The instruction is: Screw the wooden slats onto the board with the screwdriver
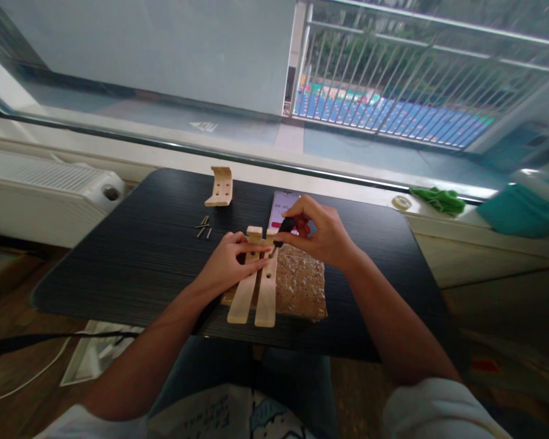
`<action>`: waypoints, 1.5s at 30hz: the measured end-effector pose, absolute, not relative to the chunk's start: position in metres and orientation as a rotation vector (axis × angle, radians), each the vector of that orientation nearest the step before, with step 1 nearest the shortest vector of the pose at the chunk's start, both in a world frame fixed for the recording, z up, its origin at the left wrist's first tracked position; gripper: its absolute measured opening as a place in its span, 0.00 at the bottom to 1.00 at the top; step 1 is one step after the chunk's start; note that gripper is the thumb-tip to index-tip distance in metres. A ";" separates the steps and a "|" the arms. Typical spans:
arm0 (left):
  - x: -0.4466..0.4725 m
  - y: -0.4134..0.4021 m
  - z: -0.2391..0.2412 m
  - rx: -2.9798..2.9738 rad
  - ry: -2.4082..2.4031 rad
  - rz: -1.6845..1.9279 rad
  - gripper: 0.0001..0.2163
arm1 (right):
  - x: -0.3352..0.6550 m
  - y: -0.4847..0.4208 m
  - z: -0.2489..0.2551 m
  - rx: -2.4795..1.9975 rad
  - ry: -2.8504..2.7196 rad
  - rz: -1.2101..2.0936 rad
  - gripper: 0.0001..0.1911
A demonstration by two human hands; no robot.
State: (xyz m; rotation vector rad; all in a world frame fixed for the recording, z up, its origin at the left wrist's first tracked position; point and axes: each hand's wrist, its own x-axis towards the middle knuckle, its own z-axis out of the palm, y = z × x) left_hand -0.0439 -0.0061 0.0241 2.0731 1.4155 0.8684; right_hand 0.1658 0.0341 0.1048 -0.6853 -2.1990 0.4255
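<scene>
Two pale wooden slats [256, 292] lie side by side on a brown cork mat [302, 286] near the front of the dark table [141, 256]. My left hand [226, 263] presses flat on the slats, fingers pointing right. My right hand [322, 235] grips a small black-handled screwdriver [281, 230], its tip down at the top of the right slat. A phone [282, 208] with a lit screen lies just behind my hands.
A curved wooden piece with holes [220, 186] rests at the table's far side. A few loose screws [204, 227] lie left of the slats. A radiator [46, 183] stands at left. Green cloth [439, 199] and a tape roll [401, 202] sit on the window ledge.
</scene>
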 end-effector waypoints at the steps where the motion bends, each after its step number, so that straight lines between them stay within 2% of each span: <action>1: -0.044 -0.006 0.024 2.073 1.412 0.871 0.14 | 0.166 0.034 0.104 -0.690 -2.194 0.420 0.13; 8: -0.043 -0.007 0.026 2.065 1.423 0.863 0.13 | 0.164 0.032 0.103 -0.748 -2.188 0.434 0.15; 16: -0.043 -0.006 0.024 2.090 1.409 0.874 0.13 | 0.162 0.032 0.101 -0.558 -2.210 0.260 0.08; 23: -0.043 -0.006 0.024 2.097 1.415 0.886 0.13 | 0.166 0.032 0.106 -0.511 -2.238 0.220 0.09; 45: -0.042 -0.006 0.026 2.091 1.422 0.872 0.12 | 0.171 0.030 0.117 -0.547 -2.340 0.596 0.14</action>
